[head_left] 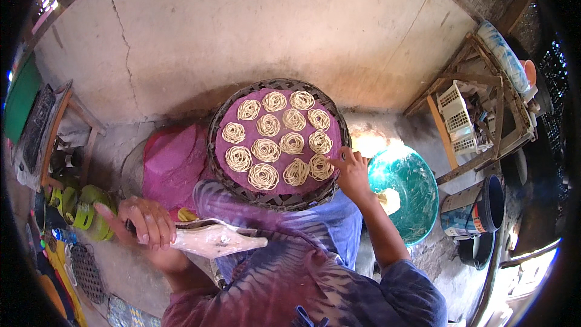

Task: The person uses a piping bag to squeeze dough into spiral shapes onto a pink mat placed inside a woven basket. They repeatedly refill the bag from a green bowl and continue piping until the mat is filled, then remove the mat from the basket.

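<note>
we take the round woven tray (pixel 336 122) as our landmark; it rests tilted on our lap, just above the tie-dye cloth of our clothing (pixel 315 248), with the bare concrete floor (pixel 242 30) beyond its far rim. a purple cloth (pixel 284 186) lines the tray, and on it lie the noodle coils (pixel 266 150), small pale spirals set in loose rows, near one another but mostly not touching.

to the right of the tray, lower down, sits a green basin (pixel 417 194) with a pale lump of dough (pixel 390 200) in it. to the left of the tray lies a folded pink cloth (pixel 172 160).

our right hand (pixel 351 172) is at the tray's right rim, fingers loosely apart, the fingertips (pixel 334 161) pressing or nudging the coil at the right end of the nearest row (pixel 319 167). it grips nothing that we can see. our left hand (pixel 145 224) hangs well to the lower left of the tray, fingers closed round the handle of a pale, dough-smeared noodle press (pixel 212 239), its nozzle end pointing back toward the tray.

to do this well, we judge a light touch is needed: we tidy the coil's loose end with fingertips only, without flattening the spiral or dragging it into its neighbour, keep the tray level on the lap so the rows do not slide, and hold the press clear of the coils.
</note>
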Available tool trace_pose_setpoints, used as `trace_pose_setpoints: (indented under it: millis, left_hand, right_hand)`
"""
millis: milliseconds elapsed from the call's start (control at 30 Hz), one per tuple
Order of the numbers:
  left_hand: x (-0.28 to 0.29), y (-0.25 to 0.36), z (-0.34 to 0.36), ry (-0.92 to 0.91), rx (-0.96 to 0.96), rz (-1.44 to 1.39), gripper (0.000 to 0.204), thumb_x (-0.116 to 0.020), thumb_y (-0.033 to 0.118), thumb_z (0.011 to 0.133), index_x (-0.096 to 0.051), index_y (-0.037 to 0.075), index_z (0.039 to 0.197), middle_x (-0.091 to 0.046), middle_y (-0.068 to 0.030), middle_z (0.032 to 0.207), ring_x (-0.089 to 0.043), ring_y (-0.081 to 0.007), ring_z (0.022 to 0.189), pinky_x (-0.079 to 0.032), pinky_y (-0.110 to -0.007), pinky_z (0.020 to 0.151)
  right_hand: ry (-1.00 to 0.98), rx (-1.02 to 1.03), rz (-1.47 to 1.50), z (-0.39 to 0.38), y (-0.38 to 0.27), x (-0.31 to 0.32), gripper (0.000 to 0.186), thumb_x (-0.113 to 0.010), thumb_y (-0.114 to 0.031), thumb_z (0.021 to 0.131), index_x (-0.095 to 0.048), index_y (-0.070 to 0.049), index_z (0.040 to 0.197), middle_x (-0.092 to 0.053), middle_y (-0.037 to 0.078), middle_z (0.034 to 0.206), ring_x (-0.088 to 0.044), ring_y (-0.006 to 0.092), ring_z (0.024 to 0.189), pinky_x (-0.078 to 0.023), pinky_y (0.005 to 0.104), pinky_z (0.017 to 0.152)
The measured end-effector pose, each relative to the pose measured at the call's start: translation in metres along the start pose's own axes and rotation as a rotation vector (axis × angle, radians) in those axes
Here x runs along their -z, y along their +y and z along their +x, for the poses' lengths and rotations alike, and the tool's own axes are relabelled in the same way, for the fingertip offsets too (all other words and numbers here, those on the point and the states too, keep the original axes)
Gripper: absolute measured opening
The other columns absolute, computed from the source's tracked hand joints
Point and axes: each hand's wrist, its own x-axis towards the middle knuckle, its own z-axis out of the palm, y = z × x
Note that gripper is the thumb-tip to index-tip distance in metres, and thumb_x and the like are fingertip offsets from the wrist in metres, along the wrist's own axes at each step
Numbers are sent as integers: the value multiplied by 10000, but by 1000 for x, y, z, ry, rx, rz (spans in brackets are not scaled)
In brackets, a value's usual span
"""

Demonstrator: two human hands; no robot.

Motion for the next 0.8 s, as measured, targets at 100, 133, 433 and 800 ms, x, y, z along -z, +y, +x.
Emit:
trace_pose_setpoints:
  millis: [100,133,433,800]
  left_hand:
    - [0,-7,9,2,-33,-34,832,-95,707,948,-488,67,588,-537,-120,455,-481,-231,312,-465,-388,381]
    - [-2,-13,11,71,-42,-79,832,-96,714,944,-495,74,593,-522,-109,445,-478,-231,313,-458,-379,380]
    - [16,-116,21,753,115,-38,608,-342,628,973,-602,83,904,-634,-86,823,-634,-219,741,-510,-354,676]
    - [238,-149,-242,724,1332,1843,521,-632,336,873,-530,181,1360,-264,-140,1553,-248,-419,1415,-227,-656,1096]
  right_hand:
    - [-116,-74,231,1,-17,25,405,-611,-30,798,-662,-131,1186,-562,145,1143,-538,351,1052,-418,466,925]
    - [-218,-94,435,-5,-27,33,382,-609,-68,842,-640,-110,1220,-556,150,1208,-521,365,1118,-397,470,975]
    - [-1276,-329,1709,-121,-70,-52,774,-658,-499,853,-391,13,1368,-553,212,1219,-614,288,1036,-506,352,859]
    - [-466,394,2404,-52,40,42,883,-597,-741,783,-444,-154,1426,-542,66,613,-489,139,448,-434,305,407]
